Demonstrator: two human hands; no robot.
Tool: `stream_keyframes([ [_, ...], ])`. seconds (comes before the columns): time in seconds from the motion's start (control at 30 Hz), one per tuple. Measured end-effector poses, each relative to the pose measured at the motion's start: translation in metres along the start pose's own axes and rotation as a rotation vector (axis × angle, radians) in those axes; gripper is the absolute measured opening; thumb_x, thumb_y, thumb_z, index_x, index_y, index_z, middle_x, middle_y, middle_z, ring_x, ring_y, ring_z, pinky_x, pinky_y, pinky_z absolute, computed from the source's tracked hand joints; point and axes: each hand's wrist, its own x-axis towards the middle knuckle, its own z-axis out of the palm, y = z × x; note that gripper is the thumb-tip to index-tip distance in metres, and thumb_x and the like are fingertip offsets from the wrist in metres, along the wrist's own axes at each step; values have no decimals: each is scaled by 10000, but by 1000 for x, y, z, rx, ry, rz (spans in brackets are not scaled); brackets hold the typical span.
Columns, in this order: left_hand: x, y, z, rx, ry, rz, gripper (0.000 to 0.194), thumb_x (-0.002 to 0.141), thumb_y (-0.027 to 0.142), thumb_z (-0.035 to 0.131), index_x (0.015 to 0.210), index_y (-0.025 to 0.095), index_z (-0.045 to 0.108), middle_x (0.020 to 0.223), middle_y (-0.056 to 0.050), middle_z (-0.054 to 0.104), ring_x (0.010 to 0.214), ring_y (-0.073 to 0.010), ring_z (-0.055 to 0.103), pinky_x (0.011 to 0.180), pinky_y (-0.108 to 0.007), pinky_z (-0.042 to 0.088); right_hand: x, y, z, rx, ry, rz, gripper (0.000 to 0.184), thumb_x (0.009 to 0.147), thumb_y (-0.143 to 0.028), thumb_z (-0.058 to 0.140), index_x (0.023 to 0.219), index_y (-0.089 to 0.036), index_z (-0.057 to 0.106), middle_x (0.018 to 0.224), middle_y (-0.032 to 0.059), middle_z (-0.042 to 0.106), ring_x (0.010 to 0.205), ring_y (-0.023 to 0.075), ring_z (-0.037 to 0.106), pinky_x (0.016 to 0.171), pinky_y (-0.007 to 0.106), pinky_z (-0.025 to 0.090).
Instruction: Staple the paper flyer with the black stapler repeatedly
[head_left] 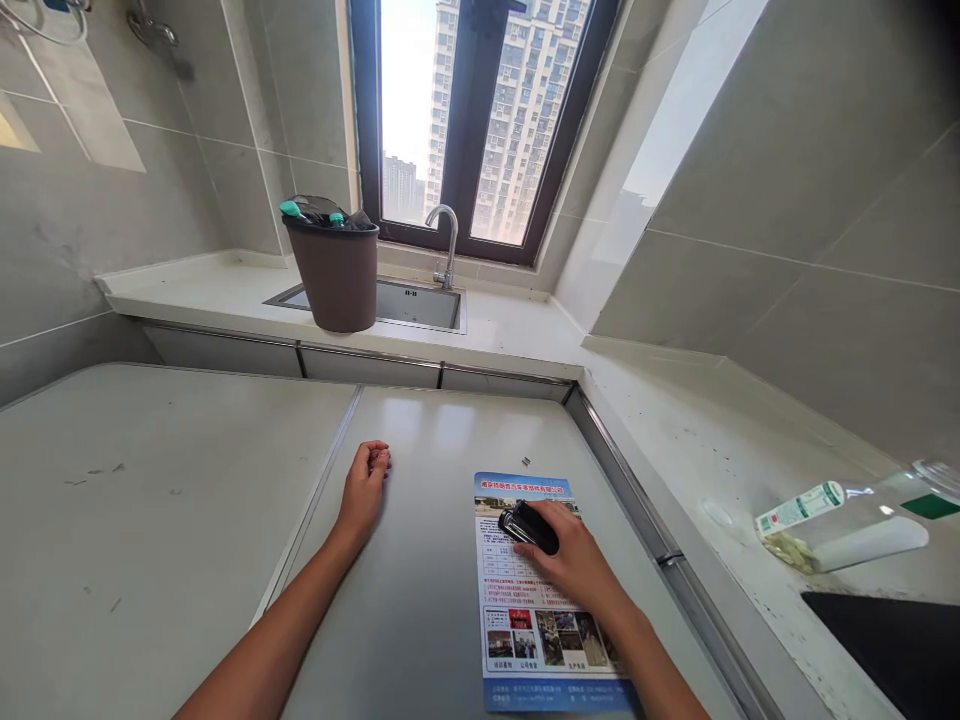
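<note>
In the head view my right hand [564,548] is closed around a black stapler [531,527], its front end pointing to the left. The stapler is over the upper half of a printed leaflet [499,590] with blue borders, red headings and small photos. My right forearm covers the leaflet's lower right corner. Just above the leaflet's top edge lie a few tiny staples [526,461]. To the left, my left hand [367,478] rests at the white table [405,590] with its fingers curled in; whatever they may hold is hidden.
A seam divides the table. Behind it, a brown bin [334,275] stands on the counter [517,325] in front of a sink [420,303] with a faucet [450,245]. At right, a clear plastic bottle [870,520] lies near a black panel [892,640].
</note>
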Motion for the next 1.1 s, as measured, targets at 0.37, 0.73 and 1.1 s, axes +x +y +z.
stream_keyframes([
  [0.37, 0, 3, 0, -86, 23, -12, 250, 964, 482, 496, 959, 236, 546, 838, 7, 553, 741, -159, 565, 685, -281, 478, 41, 117, -36, -213, 391, 380, 540, 863, -640, 419, 580, -207, 574, 541, 49, 584, 544, 196, 506, 570, 301, 325],
  [0.73, -1, 5, -2, 72, -23, 20, 206, 808, 395, 587, 764, 247, 451, 724, 33, 463, 655, -172, 466, 640, -280, 392, 42, 121, -19, -374, 305, 298, 419, 915, -467, 412, 599, -218, 530, 701, 60, 655, 620, 181, 535, 588, 294, 284],
  [1.1, -2, 2, -4, 133, -64, 57, 230, 850, 394, 561, 733, 251, 425, 692, 33, 400, 644, -191, 421, 608, -284, 337, 46, 125, -23, -298, 288, 353, 450, 877, -550, 391, 568, -233, 471, 618, 42, 617, 573, 204, 553, 555, 298, 284],
])
